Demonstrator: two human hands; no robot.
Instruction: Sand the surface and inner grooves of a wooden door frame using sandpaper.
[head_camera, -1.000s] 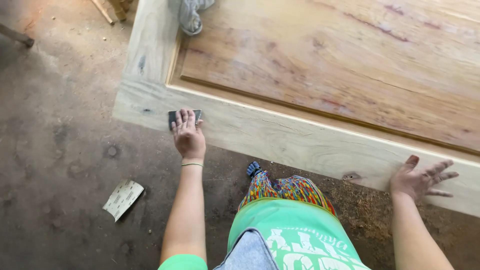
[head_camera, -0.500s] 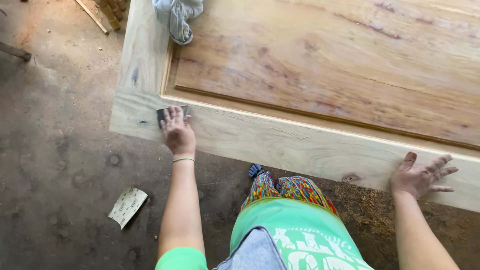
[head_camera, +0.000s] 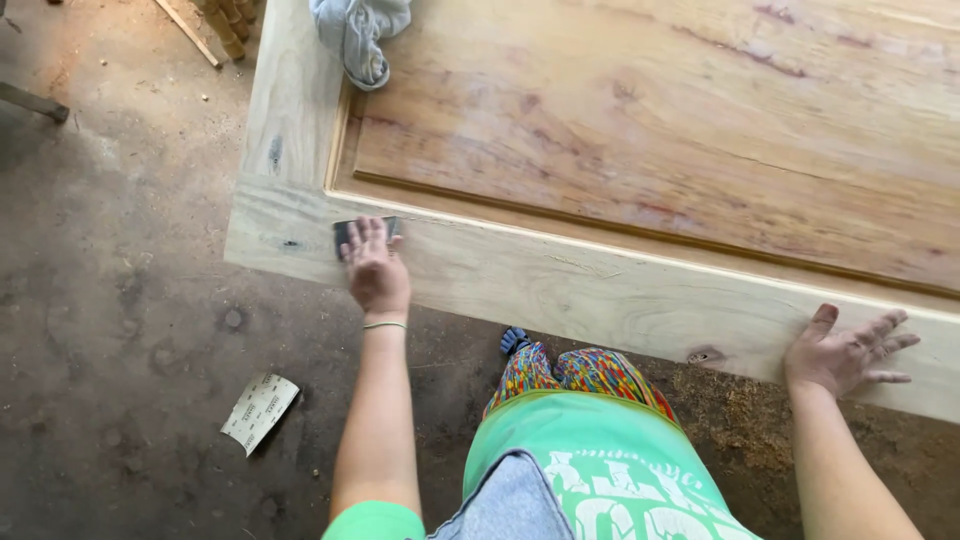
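Observation:
A large wooden door (head_camera: 560, 280) lies flat in front of me, with a pale frame and a reddish raised panel (head_camera: 680, 120). My left hand (head_camera: 374, 268) presses a dark piece of sandpaper (head_camera: 345, 233) flat onto the pale bottom rail, near the door's left corner. My right hand (head_camera: 845, 352) rests palm down, fingers spread, on the same rail far to the right, holding nothing.
A grey-blue rag (head_camera: 358, 35) lies on the door's upper left. A spare sheet of sandpaper (head_camera: 259, 411) lies on the dirt floor at the left. Sawdust (head_camera: 740, 415) is piled under the door's edge. Wooden sticks (head_camera: 222, 25) stand at the top left.
My left hand has slid the sandpaper a little to the left along the rail. My right hand stays planted on the rail.

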